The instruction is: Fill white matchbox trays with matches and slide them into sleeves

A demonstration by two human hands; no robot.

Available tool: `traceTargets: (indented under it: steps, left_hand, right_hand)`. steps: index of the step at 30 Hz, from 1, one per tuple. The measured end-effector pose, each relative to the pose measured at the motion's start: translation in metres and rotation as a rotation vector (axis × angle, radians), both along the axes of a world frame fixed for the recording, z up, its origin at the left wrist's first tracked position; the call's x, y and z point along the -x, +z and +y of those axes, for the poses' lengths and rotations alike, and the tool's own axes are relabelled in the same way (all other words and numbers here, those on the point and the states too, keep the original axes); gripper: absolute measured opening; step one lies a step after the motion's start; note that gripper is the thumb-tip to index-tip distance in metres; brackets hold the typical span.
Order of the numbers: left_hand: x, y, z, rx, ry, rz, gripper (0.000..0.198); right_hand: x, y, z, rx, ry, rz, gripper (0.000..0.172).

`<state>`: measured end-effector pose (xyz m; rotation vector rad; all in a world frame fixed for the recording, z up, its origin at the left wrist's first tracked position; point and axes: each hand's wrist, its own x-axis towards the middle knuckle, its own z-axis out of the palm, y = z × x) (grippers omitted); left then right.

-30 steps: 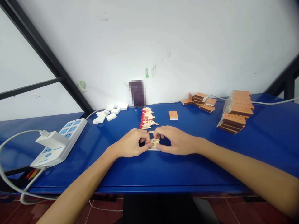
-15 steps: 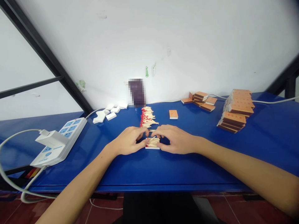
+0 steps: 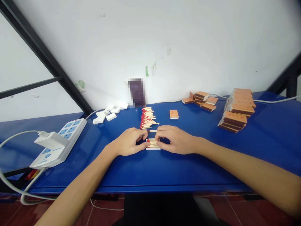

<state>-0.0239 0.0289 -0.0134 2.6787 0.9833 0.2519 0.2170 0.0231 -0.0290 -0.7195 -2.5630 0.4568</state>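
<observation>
One matchbox tray (image 3: 153, 148) sits flat on the surface (image 3: 150, 172), near the loose match pile (image 3: 147, 118). Left hand (image 3: 128, 141) has thumb at its left end, right hand (image 3: 175, 139) fingertips by the matchsticks (image 3: 152, 144), probably steadying; can't tell if either grip is closed.

Tray (image 3: 153, 148): on table (image 3: 164, 175), between left hand (image 3: 128, 142) and right hand (image 3: 175, 140); matches (image 3: 153, 143) inside. Loose match (image 3: 152, 131) directly behind; match pile (image 3: 148, 118) behind that. Right of pile: single matchbox (image 3: 174, 114), then matchbox heap (image 3: 201, 95), matchbox stack (image 3: 237, 110) farthest right. Left: small blocks (image 3: 111, 117), then power strip (image 3: 57, 154), adapter (image 3: 51, 141) on top.
</observation>
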Motion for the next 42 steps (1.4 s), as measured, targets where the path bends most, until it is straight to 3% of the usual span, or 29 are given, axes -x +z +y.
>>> traceTargets:
  steps: [17, 23, 25, 29, 32, 37, 42]
  left_hand:
    - [-0.003, -0.011, 0.001, -0.039, 0.016, 0.015, 0.035]
    - [-0.003, -0.007, 0.000, -0.060, 0.025, 0.005, 0.032]
    - [-0.002, -0.004, -0.002, -0.044, 0.045, -0.028, 0.024]
    - [-0.003, 0.001, -0.006, -0.028, 0.013, -0.031, 0.043]
    - [-0.003, 0.000, -0.005, -0.045, -0.001, 0.012, 0.032]
    - [-0.003, -0.002, -0.002, -0.107, 0.138, 0.055, 0.030]
    - [-0.006, -0.001, -0.003, -0.107, 0.070, 0.062, 0.032]
  right_hand:
    - [0.002, -0.002, 0.002, 0.091, -0.005, 0.012, 0.027]
    - [0.000, 0.001, 0.001, 0.107, -0.014, 0.045, 0.007]
    - [0.000, 0.000, 0.000, 0.108, -0.022, 0.040, 0.008]
    - [0.002, -0.001, -0.001, 0.093, -0.033, 0.017, 0.015]
    - [0.002, -0.001, -0.001, 0.074, -0.048, 0.004, 0.013]
    - [-0.007, -0.002, 0.012, -0.050, -0.260, 0.012, 0.029]
    - [-0.025, -0.007, 0.035, -0.202, -0.545, -0.122, 0.039]
